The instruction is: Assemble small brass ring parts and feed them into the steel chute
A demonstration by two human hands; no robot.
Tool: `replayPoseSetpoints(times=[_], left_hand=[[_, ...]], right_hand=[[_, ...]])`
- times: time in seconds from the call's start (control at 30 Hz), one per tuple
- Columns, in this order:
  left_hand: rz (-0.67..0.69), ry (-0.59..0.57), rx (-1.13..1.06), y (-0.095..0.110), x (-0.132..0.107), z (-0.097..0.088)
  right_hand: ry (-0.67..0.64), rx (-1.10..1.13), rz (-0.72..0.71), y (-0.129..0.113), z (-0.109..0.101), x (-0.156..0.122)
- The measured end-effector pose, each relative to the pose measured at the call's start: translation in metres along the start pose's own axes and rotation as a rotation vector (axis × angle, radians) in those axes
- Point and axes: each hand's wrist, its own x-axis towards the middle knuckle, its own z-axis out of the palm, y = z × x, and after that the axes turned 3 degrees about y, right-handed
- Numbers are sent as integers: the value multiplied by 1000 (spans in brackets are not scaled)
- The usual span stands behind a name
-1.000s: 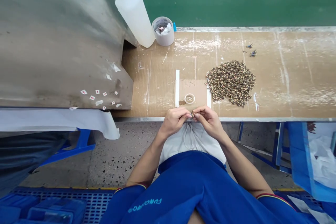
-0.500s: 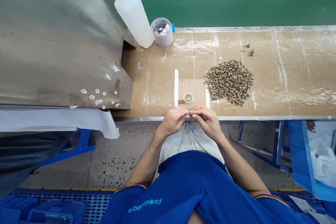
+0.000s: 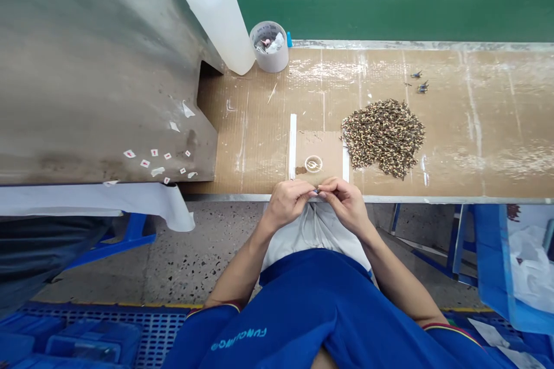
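Observation:
My left hand (image 3: 288, 202) and my right hand (image 3: 345, 203) meet at the table's front edge, fingertips pinched together. Between them is a tiny dark part (image 3: 316, 191) with a bluish tint, mostly covered by the fingers; its kind is too small to make out. Just beyond the fingertips, a small round clear dish (image 3: 314, 164) with pale thin bits in it rests on a cardboard piece (image 3: 322, 141). To the right lies a large heap of tiny brown-and-cream parts (image 3: 383, 135). A few dark bluish parts (image 3: 423, 87) lie behind the heap.
A white squeeze bottle (image 3: 223, 20) with a blue top leans at the back left, beside a tape-roll cup (image 3: 270, 57) holding scraps. A metal housing (image 3: 99, 81) fills the left, with small stickers on it. White strips (image 3: 292, 147) flank the cardboard. A blue bin (image 3: 493, 265) stands at right.
The view has shifted slightly. Both hands stay pinched together at the table edge, with the fingers moving only a little around the tiny part.

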Motion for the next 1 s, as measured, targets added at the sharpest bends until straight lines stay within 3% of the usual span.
replayPoseSetpoints(times=[0.23, 0.47, 0.67, 0.83, 1.0], left_hand=[[-57, -58, 26, 1, 1, -4], [-23, -98, 99, 0, 1, -7], [-14, -122, 68, 1, 3, -9], [-75, -54, 4, 4, 3, -6], [-97, -84, -33, 5, 3, -6]], right_hand=[[5, -81, -135, -1, 3, 3], [-57, -151, -219, -1, 0, 4], [-63, -123, -181, -1, -1, 4], [-15, 1, -19, 3, -1, 4], [6, 105, 86, 4, 0, 2]])
